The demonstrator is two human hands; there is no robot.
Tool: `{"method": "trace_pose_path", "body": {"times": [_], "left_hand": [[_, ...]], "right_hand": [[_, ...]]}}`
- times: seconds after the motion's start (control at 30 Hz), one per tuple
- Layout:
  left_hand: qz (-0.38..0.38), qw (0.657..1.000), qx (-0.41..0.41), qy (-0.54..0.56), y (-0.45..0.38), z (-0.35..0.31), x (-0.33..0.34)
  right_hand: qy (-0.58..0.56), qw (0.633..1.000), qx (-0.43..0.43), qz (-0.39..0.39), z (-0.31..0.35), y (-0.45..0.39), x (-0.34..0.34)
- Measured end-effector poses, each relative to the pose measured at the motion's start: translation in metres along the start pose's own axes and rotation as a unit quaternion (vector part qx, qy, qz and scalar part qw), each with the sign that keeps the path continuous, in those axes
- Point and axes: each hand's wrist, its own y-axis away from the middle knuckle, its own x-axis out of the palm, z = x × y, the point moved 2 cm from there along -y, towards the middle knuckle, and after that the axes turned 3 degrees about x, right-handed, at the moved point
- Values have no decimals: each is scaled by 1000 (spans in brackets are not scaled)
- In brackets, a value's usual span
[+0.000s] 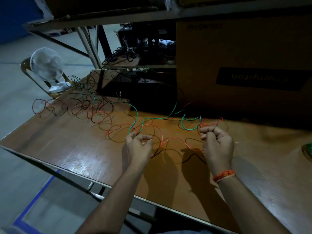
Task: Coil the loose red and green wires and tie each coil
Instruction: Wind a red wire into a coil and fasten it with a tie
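A long red wire (175,139) and a green wire (135,115) lie in loose loops across the brown table (76,149), tangled together toward the far left. My left hand (137,146) pinches both wires near the table's middle. My right hand (217,142) grips a small started coil of red and green loops (199,123) that stands up from its fingers. A slack red strand hangs between the two hands.
A large cardboard box (244,65) stands at the back right. A white table fan (47,68) sits on a chair at the far left. A green coil (308,150) shows at the right edge. Black cables (123,54) lie on a shelf behind.
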Motion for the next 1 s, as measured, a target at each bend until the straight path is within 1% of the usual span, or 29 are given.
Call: {"method": "trace_pose_path", "body": {"times": [0.1, 0.2, 0.27, 0.4, 0.47, 0.53, 0.6, 0.7, 0.8, 0.87, 0.9, 1.0], "left_hand": [[21, 999, -15, -34, 1, 1, 4], [10, 999, -28, -39, 7, -1, 2], [-2, 999, -22, -38, 15, -6, -2], [-77, 997, 12, -24, 39, -20, -12], [-125, 990, 64, 7, 51, -31, -17], [-150, 982, 106, 42, 60, -39, -22], [-140, 984, 99, 42, 66, -39, -24], [-91, 993, 52, 56, 76, -33, -22], [-3, 997, 25, 66, 87, -32, -18], [34, 998, 47, 20, 92, -36, -17], [27, 997, 70, -26, 93, -39, -18], [-66, 981, 114, -146, 94, -52, -27]], "right_hand": [[1, 1000, 1, 9, 3, 0, -4], [6, 1000, 1, 15, 4, -1, -8], [7, 1000, 0, 21, 5, -1, -10], [9, 999, 2, 37, 3, 1, -12], [12, 999, 0, 48, 0, 2, -13], [22, 998, -2, 61, -3, 4, -13], [31, 997, -4, 75, -6, 7, -14], [13, 994, -10, 110, -7, 11, -16], [-1, 989, -33, 142, -6, 14, -19], [-4, 986, -48, 160, -4, 14, -22], [-12, 984, -51, 172, -2, 14, -23], [-57, 974, -47, 215, 6, 15, -28]]}}
